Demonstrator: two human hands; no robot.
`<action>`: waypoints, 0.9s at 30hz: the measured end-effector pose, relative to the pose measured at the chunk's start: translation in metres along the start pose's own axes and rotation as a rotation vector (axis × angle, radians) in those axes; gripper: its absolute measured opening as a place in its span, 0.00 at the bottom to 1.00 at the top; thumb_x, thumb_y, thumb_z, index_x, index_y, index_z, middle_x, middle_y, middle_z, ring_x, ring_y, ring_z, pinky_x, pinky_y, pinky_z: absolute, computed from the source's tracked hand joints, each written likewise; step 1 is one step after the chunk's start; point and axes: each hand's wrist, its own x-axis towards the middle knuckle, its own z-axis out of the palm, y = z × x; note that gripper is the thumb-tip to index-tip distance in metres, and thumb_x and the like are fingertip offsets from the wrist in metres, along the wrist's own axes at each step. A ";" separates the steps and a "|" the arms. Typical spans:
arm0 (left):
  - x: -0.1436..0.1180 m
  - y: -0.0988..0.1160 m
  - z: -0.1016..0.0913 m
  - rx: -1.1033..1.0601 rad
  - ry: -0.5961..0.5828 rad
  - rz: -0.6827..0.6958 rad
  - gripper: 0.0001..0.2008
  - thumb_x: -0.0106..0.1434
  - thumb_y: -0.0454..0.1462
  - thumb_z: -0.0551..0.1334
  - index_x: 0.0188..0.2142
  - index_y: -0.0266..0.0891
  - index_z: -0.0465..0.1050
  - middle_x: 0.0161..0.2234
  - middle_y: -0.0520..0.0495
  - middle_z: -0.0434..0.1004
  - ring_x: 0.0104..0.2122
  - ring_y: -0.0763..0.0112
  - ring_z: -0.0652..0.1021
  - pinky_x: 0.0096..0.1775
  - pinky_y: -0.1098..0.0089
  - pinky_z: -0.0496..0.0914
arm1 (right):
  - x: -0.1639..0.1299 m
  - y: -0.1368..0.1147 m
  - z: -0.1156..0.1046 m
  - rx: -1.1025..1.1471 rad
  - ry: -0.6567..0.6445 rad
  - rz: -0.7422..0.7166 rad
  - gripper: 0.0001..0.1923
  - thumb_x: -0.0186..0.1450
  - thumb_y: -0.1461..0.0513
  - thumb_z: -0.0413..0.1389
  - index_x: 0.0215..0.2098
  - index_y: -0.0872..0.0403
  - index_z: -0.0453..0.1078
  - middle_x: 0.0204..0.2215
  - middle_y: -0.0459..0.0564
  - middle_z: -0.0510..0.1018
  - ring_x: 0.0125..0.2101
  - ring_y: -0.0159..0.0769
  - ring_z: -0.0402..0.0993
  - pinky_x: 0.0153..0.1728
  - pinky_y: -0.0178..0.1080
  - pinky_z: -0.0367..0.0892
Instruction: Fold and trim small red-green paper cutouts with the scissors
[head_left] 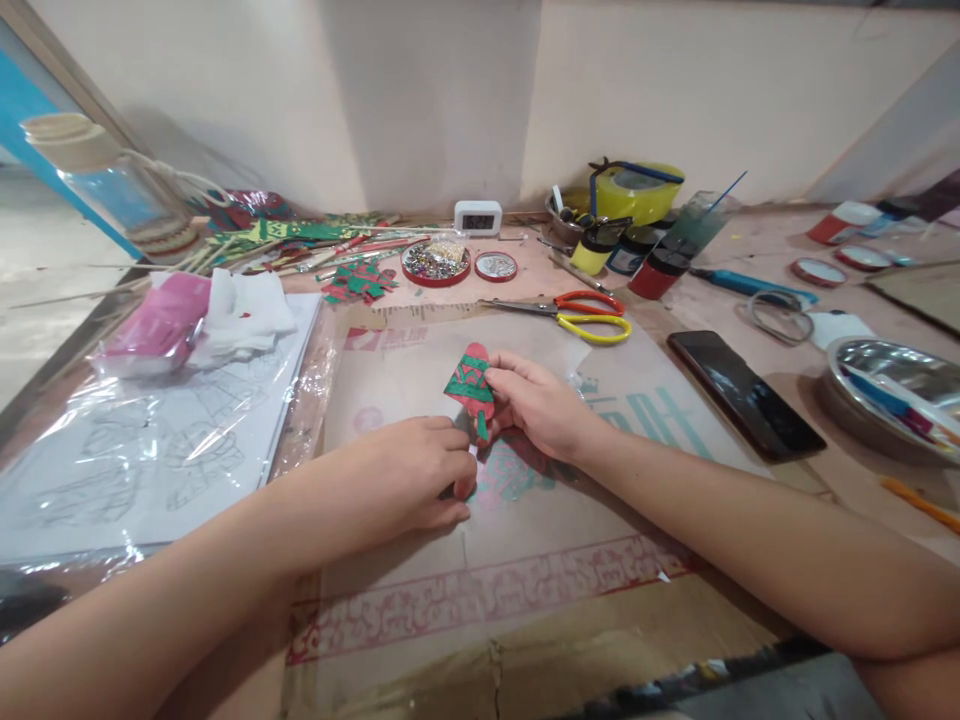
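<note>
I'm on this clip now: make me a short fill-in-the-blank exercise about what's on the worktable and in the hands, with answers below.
1. The right hand holds a small cutout coloured red and ____.
2. One handle of the scissors is orange-red; the other is ____.
3. The small digital display near the wall has a ____ casing.
4. The sheets with drawings lie on the person's ____ side.

Missing words: green; yellow; white; left.
</note>
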 end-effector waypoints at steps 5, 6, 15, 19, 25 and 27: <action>0.001 -0.004 0.001 -0.062 0.016 0.022 0.08 0.61 0.38 0.69 0.31 0.40 0.72 0.33 0.51 0.75 0.38 0.65 0.75 0.40 0.67 0.66 | 0.000 0.001 -0.001 -0.005 -0.004 0.008 0.07 0.68 0.65 0.48 0.33 0.53 0.66 0.17 0.40 0.73 0.14 0.31 0.72 0.16 0.33 0.75; 0.001 -0.004 0.001 -0.066 0.015 0.020 0.08 0.60 0.38 0.69 0.31 0.40 0.72 0.33 0.51 0.75 0.38 0.65 0.75 0.40 0.67 0.66 | 0.000 0.001 -0.001 -0.005 -0.007 0.010 0.07 0.68 0.65 0.48 0.33 0.53 0.66 0.17 0.40 0.73 0.14 0.31 0.72 0.16 0.34 0.75; 0.007 -0.002 0.010 0.046 0.032 0.008 0.04 0.60 0.36 0.68 0.30 0.39 0.74 0.31 0.49 0.77 0.35 0.63 0.76 0.38 0.65 0.67 | -0.001 0.001 0.001 -0.011 -0.001 0.020 0.05 0.66 0.63 0.51 0.32 0.53 0.66 0.17 0.40 0.73 0.14 0.31 0.71 0.15 0.35 0.75; 0.011 -0.002 0.007 0.012 0.042 -0.072 0.06 0.63 0.29 0.61 0.33 0.39 0.75 0.30 0.49 0.78 0.32 0.67 0.76 0.36 0.68 0.67 | -0.002 -0.001 0.002 -0.016 0.029 0.003 0.05 0.65 0.63 0.53 0.31 0.54 0.66 0.18 0.40 0.72 0.16 0.28 0.71 0.17 0.30 0.73; 0.000 -0.001 -0.015 -0.218 -0.059 -0.118 0.09 0.64 0.40 0.65 0.43 0.42 0.75 0.39 0.49 0.78 0.39 0.65 0.77 0.40 0.69 0.67 | -0.001 -0.001 0.000 -0.004 0.012 -0.004 0.05 0.64 0.60 0.55 0.31 0.53 0.66 0.18 0.40 0.73 0.16 0.30 0.72 0.17 0.32 0.73; -0.003 0.000 -0.016 -0.226 -0.073 -0.132 0.12 0.61 0.41 0.68 0.44 0.42 0.75 0.40 0.50 0.78 0.41 0.64 0.76 0.40 0.68 0.67 | -0.001 0.000 0.000 -0.003 0.014 -0.007 0.05 0.64 0.60 0.55 0.31 0.53 0.66 0.18 0.40 0.72 0.16 0.30 0.72 0.17 0.32 0.73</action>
